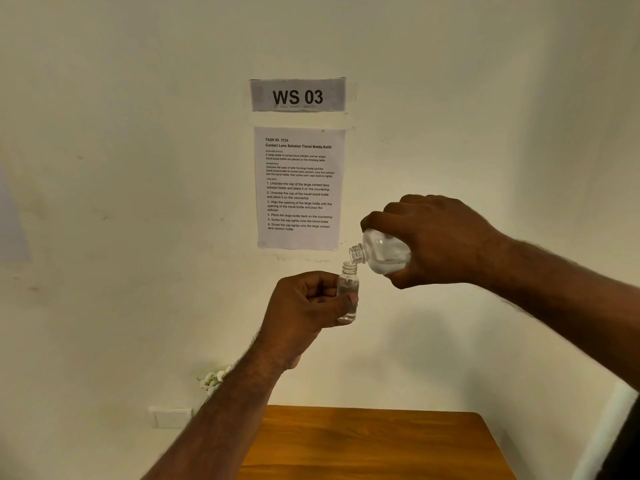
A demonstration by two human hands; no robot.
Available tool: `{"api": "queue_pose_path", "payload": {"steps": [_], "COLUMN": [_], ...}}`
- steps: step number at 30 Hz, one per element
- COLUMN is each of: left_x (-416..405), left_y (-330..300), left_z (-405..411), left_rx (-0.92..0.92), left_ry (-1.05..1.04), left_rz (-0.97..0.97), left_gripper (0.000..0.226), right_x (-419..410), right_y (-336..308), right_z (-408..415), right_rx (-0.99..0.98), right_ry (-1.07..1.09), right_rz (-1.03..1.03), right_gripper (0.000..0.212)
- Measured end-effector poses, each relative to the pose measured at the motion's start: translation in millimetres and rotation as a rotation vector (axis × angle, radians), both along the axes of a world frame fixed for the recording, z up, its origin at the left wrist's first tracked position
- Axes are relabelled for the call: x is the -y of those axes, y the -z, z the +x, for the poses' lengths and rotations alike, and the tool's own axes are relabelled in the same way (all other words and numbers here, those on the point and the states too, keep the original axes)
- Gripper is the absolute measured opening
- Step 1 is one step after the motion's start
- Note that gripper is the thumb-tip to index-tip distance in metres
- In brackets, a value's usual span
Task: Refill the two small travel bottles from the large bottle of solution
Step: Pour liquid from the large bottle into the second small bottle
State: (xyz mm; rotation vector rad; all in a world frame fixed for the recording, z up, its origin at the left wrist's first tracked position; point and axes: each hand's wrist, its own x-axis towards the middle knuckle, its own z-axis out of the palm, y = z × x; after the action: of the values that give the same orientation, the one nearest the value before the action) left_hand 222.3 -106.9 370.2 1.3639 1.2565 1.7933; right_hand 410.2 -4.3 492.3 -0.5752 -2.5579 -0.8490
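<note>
My left hand (304, 306) grips a small clear travel bottle (348, 289) upright in mid-air, uncapped, with clear liquid inside it. My right hand (440, 240) holds the large clear bottle (384, 252) tipped onto its side, its open neck pointing left and down, right over the small bottle's mouth. Some clear solution lies along the lower side of the large bottle. The second travel bottle and the caps are out of view.
A wooden table (374, 441) lies below the hands at the bottom of the view. On the wall behind hang a "WS 03" sign (298, 95) and a printed task sheet (299, 188). White flowers (213, 379) and a wall socket (169, 415) sit low left.
</note>
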Motion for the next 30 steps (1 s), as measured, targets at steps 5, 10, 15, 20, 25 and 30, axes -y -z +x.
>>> {"api": "queue_pose_path", "payload": {"steps": [5,10,15,20,25,30], "left_x": [0,-1,-2,-3,-6,-9], "left_y": [0,1,3,5,8,12], "left_z": [1,2,1,1,1,1], "left_rx": [-0.011,-0.011,-0.015,-0.007,0.001,-0.004], "left_ry": [-0.009,-0.007,-0.012,-0.008,-0.006,-0.005], "left_rz": [0.001,0.006,0.005,0.012,0.012,-0.003], "left_gripper": [0.021,0.020,0.021,0.021,0.020,0.020], "right_x": [0,0,-1,-4,-7,-11], "right_y": [0,0,1,3,8,14], "right_z": [1,2,2,2,2,3], "right_rx": [0.008,0.002,0.007,0.003,-0.014,-0.017], "right_ry": [-0.001,-0.002,0.001,0.003,0.008,0.008], "right_rz": [0.001,0.005,-0.003,-0.006,-0.015,-0.030], "right_gripper": [0.067,0.067,0.070,0.071,0.068,0.070]}}
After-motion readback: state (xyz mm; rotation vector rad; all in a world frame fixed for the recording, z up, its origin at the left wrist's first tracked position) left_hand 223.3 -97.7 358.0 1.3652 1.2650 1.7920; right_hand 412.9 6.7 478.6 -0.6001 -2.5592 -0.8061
